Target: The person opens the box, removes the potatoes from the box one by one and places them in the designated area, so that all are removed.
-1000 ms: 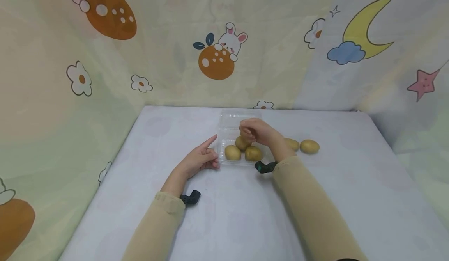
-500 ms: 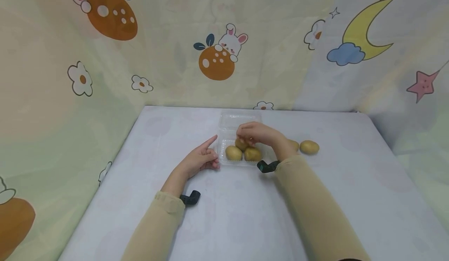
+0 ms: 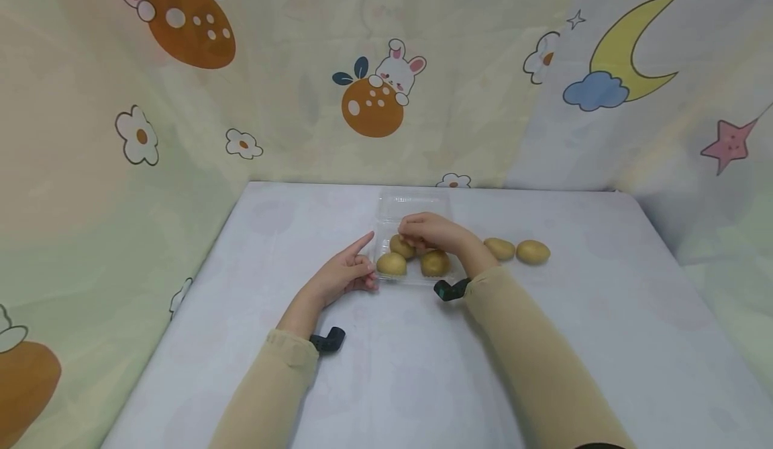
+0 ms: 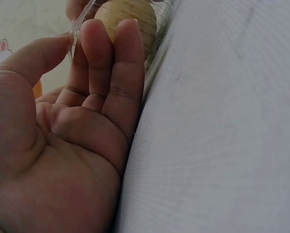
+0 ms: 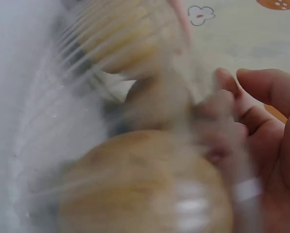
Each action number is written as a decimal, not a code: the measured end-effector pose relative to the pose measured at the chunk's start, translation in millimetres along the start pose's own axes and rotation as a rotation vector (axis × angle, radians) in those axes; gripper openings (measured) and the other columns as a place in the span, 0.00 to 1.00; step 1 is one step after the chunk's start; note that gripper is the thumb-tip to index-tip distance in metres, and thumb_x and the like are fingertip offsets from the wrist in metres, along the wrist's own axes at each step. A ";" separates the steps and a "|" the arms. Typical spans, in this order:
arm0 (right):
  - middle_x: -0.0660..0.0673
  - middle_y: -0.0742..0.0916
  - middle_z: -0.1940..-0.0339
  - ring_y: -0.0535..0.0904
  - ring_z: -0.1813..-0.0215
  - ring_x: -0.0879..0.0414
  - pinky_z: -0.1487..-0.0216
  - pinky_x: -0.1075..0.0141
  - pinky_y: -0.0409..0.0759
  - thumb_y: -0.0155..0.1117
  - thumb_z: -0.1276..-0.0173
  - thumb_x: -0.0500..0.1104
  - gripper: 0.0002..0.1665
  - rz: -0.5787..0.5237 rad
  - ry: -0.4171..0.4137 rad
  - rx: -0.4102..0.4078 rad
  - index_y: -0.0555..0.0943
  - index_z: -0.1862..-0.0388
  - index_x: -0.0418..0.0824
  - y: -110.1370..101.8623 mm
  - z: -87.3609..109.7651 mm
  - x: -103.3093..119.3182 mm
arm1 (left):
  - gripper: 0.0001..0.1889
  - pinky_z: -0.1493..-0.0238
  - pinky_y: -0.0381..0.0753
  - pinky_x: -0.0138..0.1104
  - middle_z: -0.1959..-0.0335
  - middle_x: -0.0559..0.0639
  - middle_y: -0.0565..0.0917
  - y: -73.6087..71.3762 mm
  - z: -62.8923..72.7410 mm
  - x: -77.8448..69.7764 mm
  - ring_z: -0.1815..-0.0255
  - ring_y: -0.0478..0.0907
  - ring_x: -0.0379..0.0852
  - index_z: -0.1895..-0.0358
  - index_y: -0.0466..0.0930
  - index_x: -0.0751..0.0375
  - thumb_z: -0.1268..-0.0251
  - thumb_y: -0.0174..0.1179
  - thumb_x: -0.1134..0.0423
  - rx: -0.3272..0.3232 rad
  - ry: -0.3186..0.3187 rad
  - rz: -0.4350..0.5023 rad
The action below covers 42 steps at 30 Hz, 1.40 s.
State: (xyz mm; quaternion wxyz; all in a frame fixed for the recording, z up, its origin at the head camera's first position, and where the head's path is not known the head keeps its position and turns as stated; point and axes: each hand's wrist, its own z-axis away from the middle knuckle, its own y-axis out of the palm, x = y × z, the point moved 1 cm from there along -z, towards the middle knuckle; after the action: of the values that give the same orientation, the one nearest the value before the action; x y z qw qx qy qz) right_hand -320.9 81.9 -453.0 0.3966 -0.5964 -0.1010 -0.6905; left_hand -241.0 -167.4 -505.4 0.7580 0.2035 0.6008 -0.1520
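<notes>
A clear plastic box (image 3: 417, 280) with ridged walls stands on the table with its lid folded back. Several potatoes lie in it: one at the front left (image 3: 391, 264), one behind that (image 3: 401, 246), one at the front right (image 3: 435, 263). My left hand (image 3: 341, 274) rests at the box's left side, index finger straight; in the left wrist view its thumb (image 4: 52, 51) touches the plastic rim. Bent over the box, my right hand (image 3: 437, 232) has its fingers down at the rear potato. Blur in the right wrist view hides whether they grip it; the thumb (image 5: 266, 87) appears apart from it.
Two more potatoes, one nearer the box (image 3: 499, 248) and one farther right (image 3: 533, 252), lie on the white-covered table (image 3: 386, 382). The transparent lid (image 3: 413, 205) lies back toward the patterned curtain (image 3: 290, 100) behind the table.
My right hand has moved lower and slightly left over the box. The front left and rear potatoes have shifted left, while the front right potato and my left hand have barely moved.
</notes>
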 end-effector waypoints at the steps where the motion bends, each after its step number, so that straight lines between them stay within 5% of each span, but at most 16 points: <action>1: 0.47 0.77 0.73 0.72 0.69 0.53 0.63 0.65 0.75 0.51 0.24 0.52 0.18 0.005 0.002 0.006 0.81 0.60 0.41 -1.2 0.4 0.1 | 0.42 0.50 0.86 0.45 0.68 0.51 0.81 0.1 -0.2 0.1 0.67 0.83 0.46 0.21 0.48 0.37 0.31 0.61 0.63 -0.001 -0.001 0.002; 6: 0.45 0.80 0.67 0.76 0.61 0.52 0.57 0.63 0.80 0.53 0.24 0.50 0.15 0.061 0.023 0.046 0.82 0.57 0.42 -9.3 1.8 2.4 | 0.42 0.51 0.86 0.46 0.68 0.52 0.81 0.3 -0.6 1.1 0.68 0.83 0.46 0.21 0.48 0.37 0.31 0.61 0.64 -0.002 -0.006 0.015; 17: 0.46 0.80 0.68 0.76 0.63 0.50 0.54 0.61 0.77 0.61 0.29 0.52 0.17 0.201 0.096 0.130 0.81 0.43 0.55 -15.3 2.8 9.2 | 0.42 0.51 0.86 0.46 0.69 0.51 0.82 -2.0 -0.1 3.8 0.68 0.83 0.46 0.21 0.47 0.36 0.30 0.60 0.63 -0.009 -0.006 0.005; 32: 0.49 0.77 0.74 0.72 0.71 0.56 0.65 0.67 0.72 0.63 0.29 0.48 0.28 0.236 0.252 0.237 0.73 0.31 0.62 -10.9 -5.2 14.8 | 0.41 0.50 0.86 0.46 0.69 0.51 0.82 -0.4 0.9 1.3 0.68 0.83 0.45 0.21 0.47 0.37 0.30 0.60 0.65 -0.003 -0.007 0.003; 42: 0.50 0.76 0.76 0.71 0.72 0.57 0.69 0.69 0.69 0.70 0.35 0.46 0.35 0.281 0.271 0.272 0.72 0.31 0.64 -11.7 -5.4 17.9 | 0.41 0.50 0.86 0.46 0.69 0.51 0.81 -0.1 1.1 -0.1 0.68 0.83 0.46 0.20 0.47 0.37 0.30 0.60 0.64 0.000 0.000 0.007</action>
State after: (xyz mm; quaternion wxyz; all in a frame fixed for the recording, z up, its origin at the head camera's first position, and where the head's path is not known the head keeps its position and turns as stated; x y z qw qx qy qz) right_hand -332.3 78.7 -434.3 0.5753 -0.4475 -0.0550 -0.6825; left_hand -240.1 -168.0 -505.1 0.7587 0.2055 0.5999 -0.1492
